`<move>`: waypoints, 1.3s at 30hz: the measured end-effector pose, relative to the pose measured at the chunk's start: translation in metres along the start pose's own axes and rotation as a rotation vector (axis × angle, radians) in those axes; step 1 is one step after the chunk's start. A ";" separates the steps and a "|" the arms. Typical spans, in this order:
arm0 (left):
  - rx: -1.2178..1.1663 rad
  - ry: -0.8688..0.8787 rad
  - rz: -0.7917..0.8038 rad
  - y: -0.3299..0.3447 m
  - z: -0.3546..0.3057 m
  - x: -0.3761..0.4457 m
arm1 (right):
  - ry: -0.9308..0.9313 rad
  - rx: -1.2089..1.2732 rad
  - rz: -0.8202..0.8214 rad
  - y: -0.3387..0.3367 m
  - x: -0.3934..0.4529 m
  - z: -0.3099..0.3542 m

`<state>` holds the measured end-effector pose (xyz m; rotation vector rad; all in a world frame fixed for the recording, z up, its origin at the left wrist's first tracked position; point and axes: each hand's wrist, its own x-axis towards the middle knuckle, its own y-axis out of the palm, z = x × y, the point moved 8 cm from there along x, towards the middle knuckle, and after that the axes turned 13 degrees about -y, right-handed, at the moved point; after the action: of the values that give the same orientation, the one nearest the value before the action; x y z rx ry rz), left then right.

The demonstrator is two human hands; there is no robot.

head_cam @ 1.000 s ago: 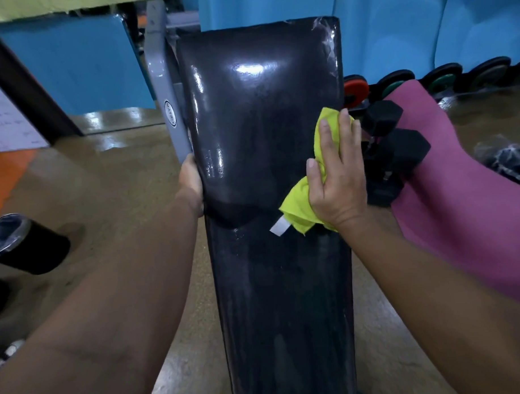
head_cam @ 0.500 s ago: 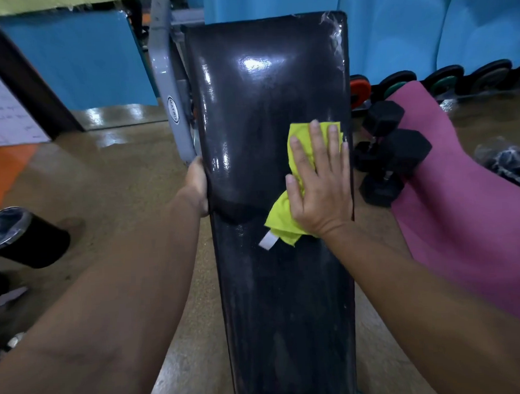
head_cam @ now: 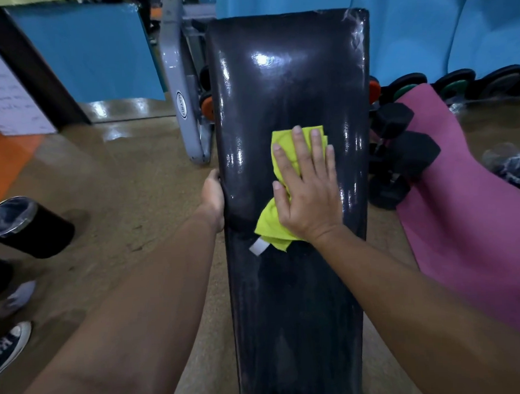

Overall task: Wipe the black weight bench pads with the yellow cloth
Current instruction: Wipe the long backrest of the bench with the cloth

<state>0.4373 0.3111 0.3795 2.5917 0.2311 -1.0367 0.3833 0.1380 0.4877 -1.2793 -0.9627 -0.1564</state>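
Note:
The black weight bench runs away from me down the middle of the view. Its glossy back pad rises at the far end; the duller seat pad is nearer. My right hand lies flat, fingers spread, pressing the yellow cloth onto the back pad near its lower middle. A white tag hangs from the cloth's near corner. My left hand grips the left edge of the back pad, close to the gap between the pads.
A grey metal frame post stands left of the bench. Black hex dumbbells and a pink mat lie to the right, weight plates behind. A black bin and someone's shoes are at the left.
My right hand has slid the yellow cloth leftward from the pad's right edge toward its middle. My left hand has kept its hold on the left edge.

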 end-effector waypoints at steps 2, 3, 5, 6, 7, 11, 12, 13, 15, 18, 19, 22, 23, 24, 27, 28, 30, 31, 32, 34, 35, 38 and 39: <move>-0.010 0.002 0.001 0.001 0.000 0.000 | -0.070 -0.006 0.029 -0.002 -0.008 -0.007; -0.015 -0.002 0.002 0.000 0.000 0.001 | -0.055 -0.021 0.024 -0.006 -0.012 -0.016; -0.023 -0.006 -0.011 -0.002 0.002 0.002 | 0.049 -0.053 -0.008 -0.014 -0.015 -0.037; -0.031 -0.004 -0.015 -0.003 0.002 0.003 | 0.111 -0.058 -0.024 -0.016 -0.012 -0.043; -0.036 -0.002 -0.014 -0.003 0.002 0.004 | 0.169 -0.058 -0.036 -0.016 -0.007 -0.044; -0.029 -0.002 -0.039 -0.004 0.002 0.000 | 0.165 -0.044 -0.053 -0.006 0.010 -0.015; -0.026 0.001 -0.044 -0.004 0.002 0.000 | 0.106 -0.031 -0.040 -0.002 0.009 -0.006; -0.023 0.003 -0.045 -0.003 0.001 -0.002 | 0.049 -0.023 -0.020 0.001 0.006 0.000; -0.026 -0.003 -0.040 -0.002 0.002 -0.002 | -0.034 -0.019 0.001 0.000 -0.003 -0.002; -0.046 -0.008 -0.034 -0.003 0.001 0.000 | 0.017 -0.037 -0.030 -0.007 -0.006 -0.023; -0.048 -0.008 -0.037 -0.005 0.001 0.001 | 0.065 -0.042 -0.043 -0.008 -0.004 -0.028; -0.046 -0.009 -0.021 -0.002 0.002 0.001 | 0.172 -0.054 -0.064 -0.007 0.003 -0.022; -0.043 -0.003 -0.014 0.000 0.001 -0.001 | 0.173 -0.049 -0.064 -0.005 0.005 -0.014; -0.041 0.003 -0.013 0.001 0.001 -0.002 | 0.153 -0.037 -0.054 -0.003 0.005 -0.006; -0.028 0.013 -0.030 0.000 -0.001 -0.006 | 0.037 0.007 -0.003 0.003 -0.008 0.007; -0.027 0.011 -0.035 -0.001 -0.001 -0.006 | 0.007 0.004 0.008 0.002 -0.013 0.005; -0.032 0.010 -0.040 -0.002 0.000 -0.004 | -0.004 -0.033 0.002 -0.003 -0.018 -0.008; -0.038 0.009 -0.035 -0.003 0.000 -0.003 | 0.012 -0.060 -0.013 -0.005 -0.017 -0.014; -0.047 0.008 -0.027 -0.002 0.001 -0.003 | 0.037 -0.086 -0.031 -0.006 -0.014 -0.018; -0.057 0.009 -0.023 -0.001 0.001 -0.001 | 0.091 -0.117 -0.080 -0.005 -0.004 -0.013; -0.054 0.009 -0.032 -0.002 0.001 -0.001 | 0.101 -0.114 -0.102 -0.004 0.000 -0.006; -0.048 0.012 -0.029 0.000 0.000 -0.005 | 0.034 -0.057 -0.091 0.004 -0.003 0.015; -0.039 0.012 -0.030 0.000 0.000 -0.006 | -0.004 -0.038 -0.074 0.006 -0.008 0.017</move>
<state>0.4332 0.3109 0.3842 2.5670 0.2908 -1.0171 0.3726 0.1516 0.4778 -1.2797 -1.0153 -0.2313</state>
